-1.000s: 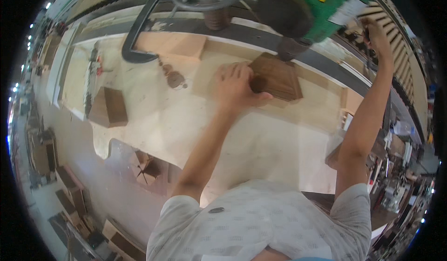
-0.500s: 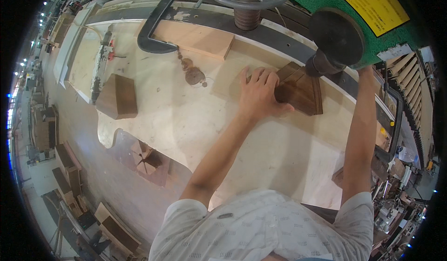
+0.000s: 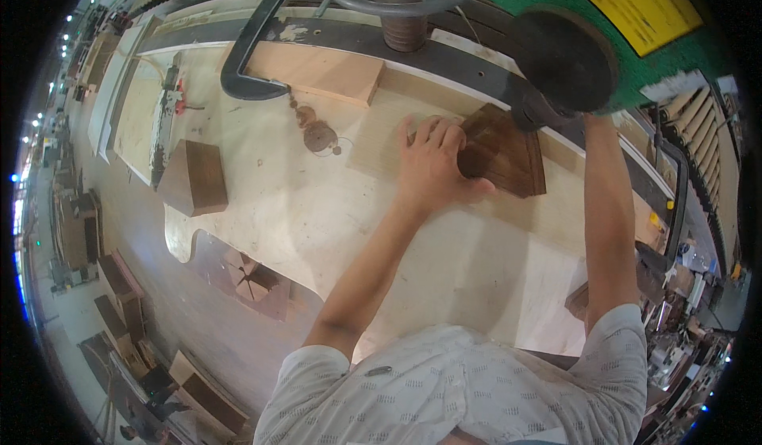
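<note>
Dark brown flat wooden block (image 3: 504,159) lying on the pale plywood work table (image 3: 333,231), just past the fingertips of the left hand (image 3: 432,167), pinned flat, likely to hold steady under the round black machine head (image 3: 563,60) directly above. Left fingers (image 3: 432,131) spread slightly, pressed down, thumb against the near edge. Right hand reaching up behind that black head, hidden; grip impossible to tell. Well leftward, a smaller brown wooden block (image 3: 194,177).

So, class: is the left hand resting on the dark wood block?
Yes, the left hand lies flat against the dark wood block on the table.
</note>
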The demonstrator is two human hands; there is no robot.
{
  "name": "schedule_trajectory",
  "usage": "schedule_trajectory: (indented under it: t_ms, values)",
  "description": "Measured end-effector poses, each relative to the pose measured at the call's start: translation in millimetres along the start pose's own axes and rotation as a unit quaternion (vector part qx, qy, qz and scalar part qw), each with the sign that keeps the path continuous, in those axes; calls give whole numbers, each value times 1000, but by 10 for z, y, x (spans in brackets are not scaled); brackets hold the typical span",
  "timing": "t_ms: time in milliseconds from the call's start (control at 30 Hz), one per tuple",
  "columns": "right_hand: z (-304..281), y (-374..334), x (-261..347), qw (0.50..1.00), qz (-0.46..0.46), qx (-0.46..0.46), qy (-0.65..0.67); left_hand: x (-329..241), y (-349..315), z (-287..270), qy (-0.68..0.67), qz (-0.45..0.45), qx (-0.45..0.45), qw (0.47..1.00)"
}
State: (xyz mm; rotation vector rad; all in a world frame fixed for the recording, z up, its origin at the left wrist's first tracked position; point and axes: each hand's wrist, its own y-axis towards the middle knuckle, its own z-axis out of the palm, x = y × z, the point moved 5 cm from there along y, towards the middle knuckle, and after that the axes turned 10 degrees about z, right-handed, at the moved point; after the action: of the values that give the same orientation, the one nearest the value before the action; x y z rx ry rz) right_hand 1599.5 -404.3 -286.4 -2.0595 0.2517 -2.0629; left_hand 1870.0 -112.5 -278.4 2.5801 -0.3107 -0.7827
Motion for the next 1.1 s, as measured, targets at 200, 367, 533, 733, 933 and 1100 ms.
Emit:
schedule_trajectory:
  t_ms: [200, 367, 533, 733, 933, 1100]
  values:
    - [168, 28, 87, 1000, -8, 6, 17, 14, 32, -10, 14, -6, 22, 1000]
    - [72, -203, 153, 1000, 10, 1, -9, 42, -5, 27, 19, 4, -3, 1000]
    - [-1447, -155, 639, 986, -32, -141, -87, -82, 58, 8, -9, 21, -18, 1000]
    - [-904, -1224, 2197, 891, -312, -264, -199, -68, 15, -10, 13, 6, -26, 1000]
    - [88, -1120, 3009, 827, -444, -254, -234, 1, -22, 32, 36, 48, -65, 996]
    - [303, -1020, 3161, 837, -431, -241, -236, -61, -6, 8, 47, 39, -36, 997]
